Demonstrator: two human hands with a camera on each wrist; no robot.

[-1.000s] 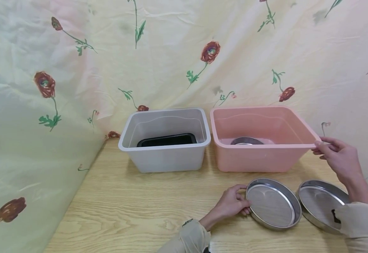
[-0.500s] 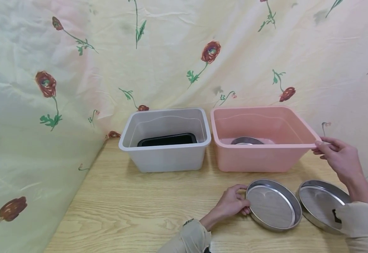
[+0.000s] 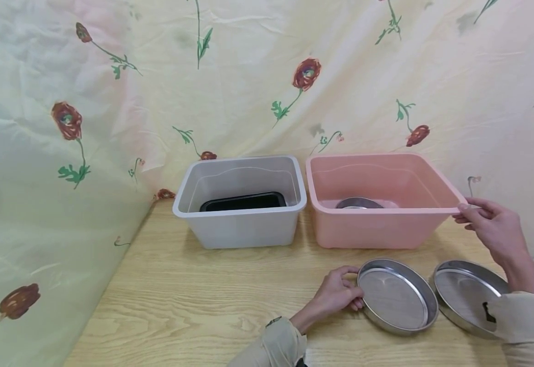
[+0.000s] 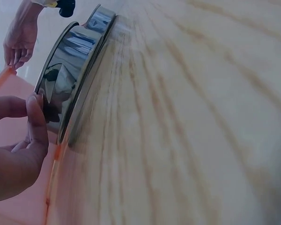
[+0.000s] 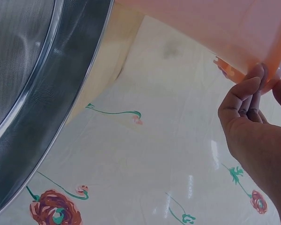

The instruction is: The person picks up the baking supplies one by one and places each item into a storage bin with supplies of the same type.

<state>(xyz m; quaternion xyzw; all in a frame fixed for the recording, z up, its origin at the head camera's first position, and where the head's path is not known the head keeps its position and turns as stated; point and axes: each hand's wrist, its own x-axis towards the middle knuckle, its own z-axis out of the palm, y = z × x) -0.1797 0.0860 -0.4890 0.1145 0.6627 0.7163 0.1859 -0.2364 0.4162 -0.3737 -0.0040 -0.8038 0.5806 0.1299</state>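
On the counter (image 3: 179, 295), the left grip (image 3: 336, 291) pinched a sieve (image 3: 397, 299) by its rim, the right grip (image 3: 497, 227) a corner of the pink bin (image 3: 372, 231). The sieve looked light, stiff and slick; its rim seemed the safest hold.
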